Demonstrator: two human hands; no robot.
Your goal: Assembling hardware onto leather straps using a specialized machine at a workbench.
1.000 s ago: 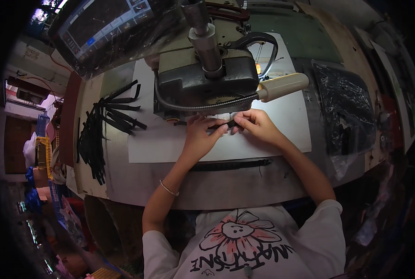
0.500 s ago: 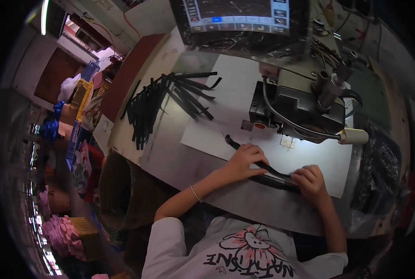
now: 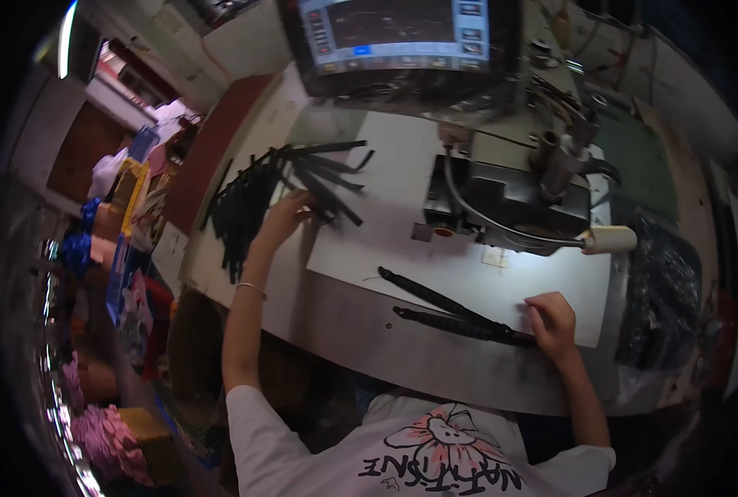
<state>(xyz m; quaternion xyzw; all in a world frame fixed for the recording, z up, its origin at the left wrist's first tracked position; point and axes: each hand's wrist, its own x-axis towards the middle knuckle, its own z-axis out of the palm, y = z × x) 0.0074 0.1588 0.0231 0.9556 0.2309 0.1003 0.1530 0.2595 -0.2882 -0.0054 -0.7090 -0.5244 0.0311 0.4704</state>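
My left hand (image 3: pixel 288 217) reaches over the right edge of a pile of black fabric strips (image 3: pixel 249 199). Its thumb and fingers are a little apart at the strips, slightly blurred. Near the table's front, two longer black straps (image 3: pixel 443 296) lie in a narrow V, gathered pieces that meet at their right end. My right hand (image 3: pixel 553 325) is closed at that meeting end, fingers curled, with the strap tail running under it. A thin thread hangs from the far strap's left tip.
A sewing machine head (image 3: pixel 518 199) stands over the white sheet (image 3: pixel 369 248), its lamp lighting a small plate. Behind it is a screen (image 3: pixel 394 33). A plastic-wrapped dark bundle (image 3: pixel 658 290) lies at the right. Crates and pink cloth pieces (image 3: pixel 108 443) are off to the left.
My left hand has left the black straps and moved left and away to the pile of strips. The straps now lie spread in a V. My right hand stays near their right end.
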